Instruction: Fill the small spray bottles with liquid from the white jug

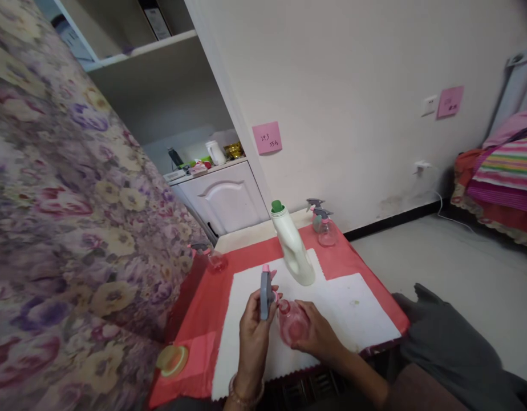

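My left hand (255,319) is closed around a grey and pink spray head (266,294), held upright above the white cloth. Just to its right, my right hand (317,331) grips a clear pinkish spray bottle (294,324) by its side. The bottle's open neck tilts toward the spray head, and the two parts look separate. Behind my hands stands a pale green detergent jug (294,248) with a green cap (278,206). Whether the bottle holds any liquid I cannot tell.
Spray bottles (327,233) stand at the table's back right, and another (216,260) at the left. A round yellowish container (173,361) sits front left on the red tablecloth (195,342). A floral curtain (96,228) hangs along the left; a wall (353,114) rises behind.
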Tool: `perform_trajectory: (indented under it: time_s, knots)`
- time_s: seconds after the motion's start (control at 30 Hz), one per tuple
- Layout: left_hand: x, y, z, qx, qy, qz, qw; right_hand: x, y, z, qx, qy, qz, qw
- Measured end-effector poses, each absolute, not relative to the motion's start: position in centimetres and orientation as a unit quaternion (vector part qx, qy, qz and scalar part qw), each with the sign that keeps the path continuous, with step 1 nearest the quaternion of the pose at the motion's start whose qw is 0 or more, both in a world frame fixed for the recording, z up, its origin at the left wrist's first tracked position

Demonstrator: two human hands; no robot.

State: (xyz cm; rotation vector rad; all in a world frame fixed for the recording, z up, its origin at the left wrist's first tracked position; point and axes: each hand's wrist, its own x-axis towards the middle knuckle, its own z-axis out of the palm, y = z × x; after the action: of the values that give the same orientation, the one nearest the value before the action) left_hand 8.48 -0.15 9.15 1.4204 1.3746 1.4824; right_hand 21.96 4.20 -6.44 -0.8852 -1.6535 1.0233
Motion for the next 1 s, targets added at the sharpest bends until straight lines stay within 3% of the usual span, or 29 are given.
perform_trajectory:
  time_s: [0.4, 1.0]
  knots:
    - [8.0, 0.3, 6.3, 0.578, 0.542, 0.497, 0.354, 21.8, 4.5, -7.1, -0.366, -0.680, 0.416, 0.481]
    - [8.6, 0.7, 5.6, 0.608, 0.564, 0.475, 0.294, 21.8, 4.3, -6.5, -0.385, -0.678, 0.418, 0.467]
